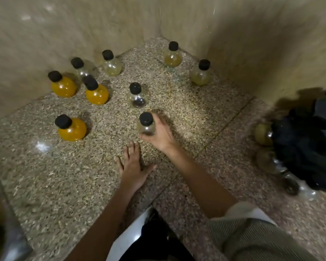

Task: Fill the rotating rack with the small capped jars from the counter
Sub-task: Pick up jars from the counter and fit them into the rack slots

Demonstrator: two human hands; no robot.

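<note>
Several small round jars with black caps stand on the speckled counter. My right hand grips a clear jar near the middle, fingers curled round its body. My left hand rests flat on the counter just below it, fingers spread, holding nothing. Just beyond stands another clear jar with dark contents. Three orange-filled jars stand at the left. Pale yellow jars stand toward the back corner. The dark rotating rack sits at the right, blurred, with jars in it.
Beige tiled walls close the counter at the back and right, forming a corner. A metal object shows at the lower left edge. The counter's front edge and my sleeve lie at the bottom.
</note>
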